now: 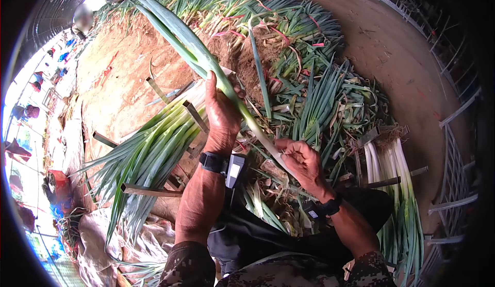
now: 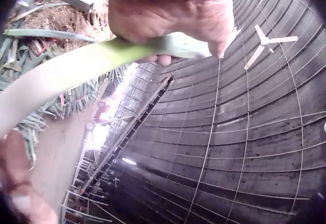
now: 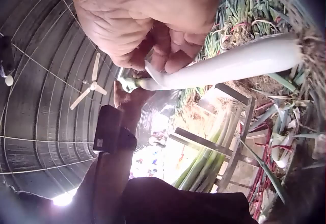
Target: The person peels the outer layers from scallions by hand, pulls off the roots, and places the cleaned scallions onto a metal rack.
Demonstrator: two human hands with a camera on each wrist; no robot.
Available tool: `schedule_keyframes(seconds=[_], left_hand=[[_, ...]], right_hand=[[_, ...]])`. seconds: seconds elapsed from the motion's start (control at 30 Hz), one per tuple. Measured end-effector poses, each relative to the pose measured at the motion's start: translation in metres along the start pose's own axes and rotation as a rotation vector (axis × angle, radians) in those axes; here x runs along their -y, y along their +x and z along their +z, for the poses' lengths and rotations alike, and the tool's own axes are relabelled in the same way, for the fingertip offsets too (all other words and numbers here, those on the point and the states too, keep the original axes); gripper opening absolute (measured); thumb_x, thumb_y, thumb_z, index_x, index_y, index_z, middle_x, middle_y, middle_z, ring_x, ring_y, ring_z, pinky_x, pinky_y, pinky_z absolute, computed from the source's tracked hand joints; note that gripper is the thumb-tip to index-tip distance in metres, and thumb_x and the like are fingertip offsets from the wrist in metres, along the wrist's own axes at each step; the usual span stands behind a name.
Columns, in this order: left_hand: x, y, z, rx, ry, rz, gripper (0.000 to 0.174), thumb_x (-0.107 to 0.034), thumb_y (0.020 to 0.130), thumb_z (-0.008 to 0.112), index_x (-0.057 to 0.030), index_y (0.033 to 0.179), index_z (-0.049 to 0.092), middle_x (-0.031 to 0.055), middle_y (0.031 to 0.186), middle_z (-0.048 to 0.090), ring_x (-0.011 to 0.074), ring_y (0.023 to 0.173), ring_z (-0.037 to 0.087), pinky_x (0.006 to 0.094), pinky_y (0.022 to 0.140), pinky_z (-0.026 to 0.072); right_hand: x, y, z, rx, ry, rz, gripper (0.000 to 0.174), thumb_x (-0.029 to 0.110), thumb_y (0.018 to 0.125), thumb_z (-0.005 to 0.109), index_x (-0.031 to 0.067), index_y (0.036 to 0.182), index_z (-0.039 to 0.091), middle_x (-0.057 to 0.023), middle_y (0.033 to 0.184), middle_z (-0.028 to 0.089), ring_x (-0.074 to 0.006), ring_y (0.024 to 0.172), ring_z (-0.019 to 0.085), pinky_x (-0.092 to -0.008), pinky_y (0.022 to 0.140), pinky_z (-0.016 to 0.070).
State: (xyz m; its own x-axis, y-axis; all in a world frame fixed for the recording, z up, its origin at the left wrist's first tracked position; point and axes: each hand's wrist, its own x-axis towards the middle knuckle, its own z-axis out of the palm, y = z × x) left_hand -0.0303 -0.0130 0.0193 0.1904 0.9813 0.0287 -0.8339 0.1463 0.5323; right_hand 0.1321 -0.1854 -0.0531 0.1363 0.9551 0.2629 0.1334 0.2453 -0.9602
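A long green onion slants across the head view, its leaves pointing up and left. My left hand grips it where the green leaves meet the paler stem, with the thumb lying along it. Lower down, my right hand pinches at the white stem. In the right wrist view, a small flap of outer skin sticks up at the fingertips of that hand. The smooth white stem runs on from there to a tuft of roots. The left wrist view shows the left palm over the stalk.
Green onions lie across a metal rack on the left, and another bunch rests on a rack at the right. Leaf scraps cover the ground between. Tied bundles are heaped at the back, beside a dirt path.
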Motion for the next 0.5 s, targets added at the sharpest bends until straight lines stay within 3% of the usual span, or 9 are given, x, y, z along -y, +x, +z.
schedule_keyframes(seconds=[0.17, 0.2, 0.3, 0.33, 0.43, 0.5], left_hand=[[-0.004, 0.024, -0.022, -0.121, 0.060, 0.108, 0.031, -0.043, 0.093, 0.068, -0.0158, 0.098, 0.054, 0.0008, 0.085, 0.054, 0.0127, 0.067, 0.048, 0.0256, 0.057, 0.0393], [-0.007, 0.026, -0.024, -0.129, 0.073, 0.116, 0.030, -0.042, 0.093, 0.068, -0.0159, 0.097, 0.054, 0.0007, 0.084, 0.054, 0.0118, 0.065, 0.048, 0.0246, 0.055, 0.0387], [-0.016, 0.031, -0.034, -0.107, 0.068, 0.155, 0.032, -0.044, 0.095, 0.065, -0.0138, 0.101, 0.056, 0.0021, 0.085, 0.055, 0.0105, 0.060, 0.046, 0.0222, 0.050, 0.0377], [-0.020, 0.032, -0.039, -0.050, 0.031, 0.140, 0.036, -0.046, 0.095, 0.063, -0.0128, 0.104, 0.055, 0.0037, 0.083, 0.057, 0.0119, 0.060, 0.046, 0.0234, 0.050, 0.0377], [-0.028, 0.032, -0.049, 0.102, -0.065, 0.108, 0.046, -0.048, 0.097, 0.056, -0.0066, 0.115, 0.056, 0.0058, 0.083, 0.059, 0.0126, 0.060, 0.046, 0.0237, 0.048, 0.0379], [-0.031, 0.032, -0.047, 0.166, -0.091, 0.099, 0.050, -0.048, 0.099, 0.053, -0.0032, 0.120, 0.056, 0.0064, 0.083, 0.060, 0.0125, 0.059, 0.046, 0.0233, 0.047, 0.0381]], right_hand=[[0.009, -0.018, -0.014, 0.077, 0.330, 0.102, 0.016, 0.001, 0.089, 0.066, 0.0039, 0.101, 0.056, -0.0046, 0.097, 0.068, -0.0075, 0.083, 0.063, -0.0268, 0.078, 0.0528], [0.039, -0.019, -0.020, 0.112, 0.191, 0.165, 0.012, 0.003, 0.089, 0.067, 0.0035, 0.097, 0.058, -0.0018, 0.089, 0.067, -0.0071, 0.081, 0.063, -0.0257, 0.076, 0.0523], [0.041, -0.031, -0.044, 0.387, -0.149, 0.266, 0.010, 0.006, 0.086, 0.069, 0.0038, 0.092, 0.060, -0.0009, 0.080, 0.066, -0.0058, 0.077, 0.062, -0.0251, 0.073, 0.0517], [0.036, -0.039, -0.049, 0.479, -0.242, 0.304, 0.012, 0.014, 0.086, 0.070, 0.0035, 0.087, 0.063, -0.0039, 0.076, 0.067, -0.0106, 0.073, 0.066, -0.0280, 0.072, 0.0529], [-0.013, -0.069, -0.074, 0.901, -0.669, 0.424, 0.022, 0.025, 0.087, 0.069, 0.0042, 0.092, 0.068, -0.0086, 0.080, 0.069, -0.0189, 0.076, 0.070, -0.0317, 0.073, 0.0539], [-0.011, -0.078, -0.078, 0.993, -0.827, 0.431, 0.027, 0.030, 0.088, 0.069, 0.0046, 0.095, 0.070, -0.0100, 0.084, 0.070, -0.0229, 0.078, 0.071, -0.0336, 0.074, 0.0542]])
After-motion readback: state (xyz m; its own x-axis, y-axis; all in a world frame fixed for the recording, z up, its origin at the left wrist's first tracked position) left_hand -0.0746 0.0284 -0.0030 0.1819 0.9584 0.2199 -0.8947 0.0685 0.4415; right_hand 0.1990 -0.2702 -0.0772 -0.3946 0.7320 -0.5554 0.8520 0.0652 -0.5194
